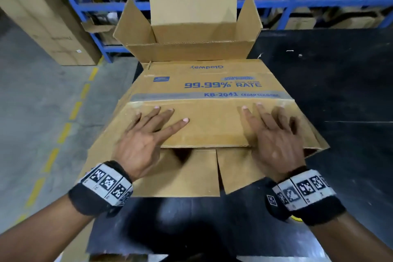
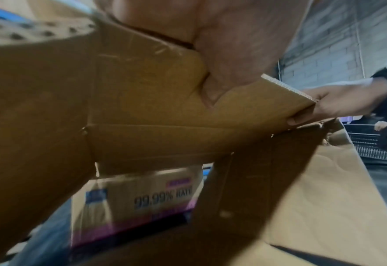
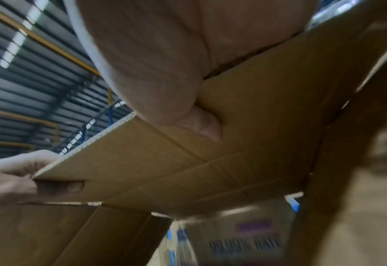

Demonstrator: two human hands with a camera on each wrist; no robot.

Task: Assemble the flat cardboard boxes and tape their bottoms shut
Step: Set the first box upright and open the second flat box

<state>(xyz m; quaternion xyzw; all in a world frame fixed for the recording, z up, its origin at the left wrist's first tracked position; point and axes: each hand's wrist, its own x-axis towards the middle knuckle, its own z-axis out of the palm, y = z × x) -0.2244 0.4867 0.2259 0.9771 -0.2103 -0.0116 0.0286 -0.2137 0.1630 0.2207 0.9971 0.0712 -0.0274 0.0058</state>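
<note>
Both wristbands sit nearest; my left hand (image 1: 142, 134) and right hand (image 1: 274, 134) grip the flap (image 1: 212, 125) of the flattened box (image 1: 202, 83) on the black table (image 1: 340, 91). Each wrist view shows a thumb under that flap.

cardboard box (image 1: 212, 83) reads "99.99% rate", "kb-2041" and, upside down, "gladway".

Black work table (image 1: 340, 91), as I view it from the head camera: printed cardboard box (image 1: 212, 83) lying at centre; open-flapped carton (image 1: 191, 49) at 12 o'clock; small pale scraps (image 1: 290, 51) on bare surface toward 2 o'clock.
</note>
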